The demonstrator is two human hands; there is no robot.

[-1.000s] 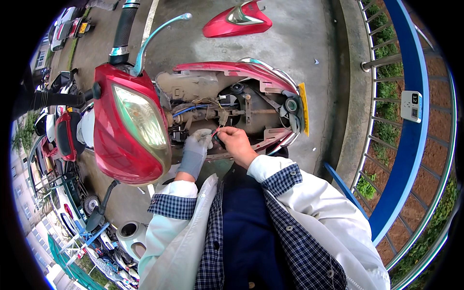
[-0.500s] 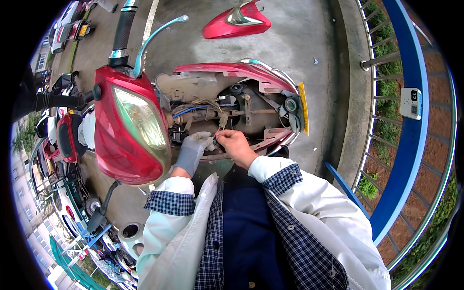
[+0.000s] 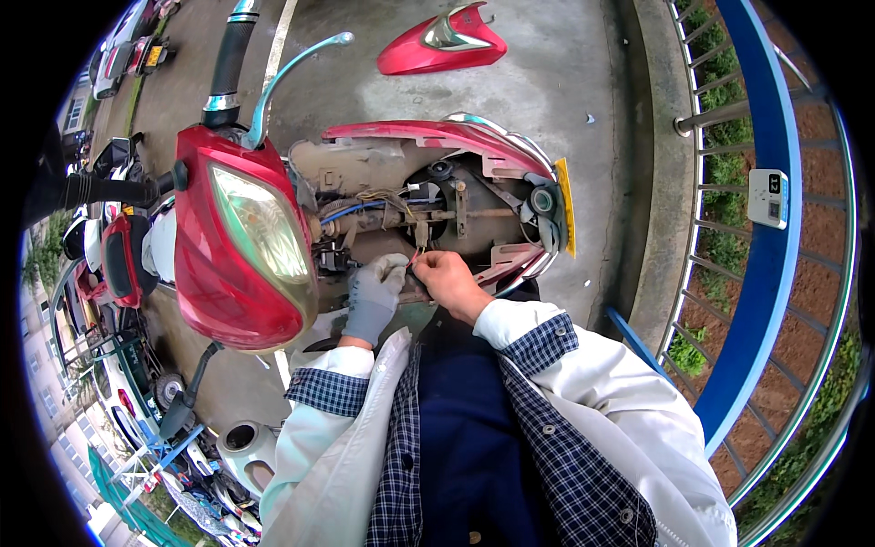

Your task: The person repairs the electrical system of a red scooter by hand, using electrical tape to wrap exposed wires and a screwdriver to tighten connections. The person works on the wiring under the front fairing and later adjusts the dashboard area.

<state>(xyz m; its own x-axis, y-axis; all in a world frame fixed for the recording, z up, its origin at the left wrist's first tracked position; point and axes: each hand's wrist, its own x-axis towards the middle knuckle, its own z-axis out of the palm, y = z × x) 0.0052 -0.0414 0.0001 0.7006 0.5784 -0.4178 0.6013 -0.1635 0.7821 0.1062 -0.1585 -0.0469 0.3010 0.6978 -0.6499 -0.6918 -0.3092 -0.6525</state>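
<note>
A red scooter has its front opened up, baring a dusty frame, wiring and a horn-like round part (image 3: 543, 199). My left hand (image 3: 374, 294), in a grey-white glove, is closed, its fingertips pinched together over the near edge of the opening. Whatever those fingertips hold is too small to make out. Beside it my bare right hand (image 3: 452, 284) pinches a thin red wire (image 3: 417, 257). This wire hangs below a small brownish connector (image 3: 422, 233). Blue wires (image 3: 354, 211) and a loose bundle of thin wires lie farther in.
The headlight housing (image 3: 251, 242), handlebar grip (image 3: 231, 64) and brake lever (image 3: 290, 80) stand to the left. A detached red panel (image 3: 437, 46) lies on the concrete beyond. A yellow plate (image 3: 566, 208) is at the scooter's right end; a blue railing (image 3: 775, 273) runs farther right.
My left hand has turned more upright and shifted slightly right, its fingers now curled together. My right hand stays pinched at the wire, a little lower. The view has shifted slightly.
</note>
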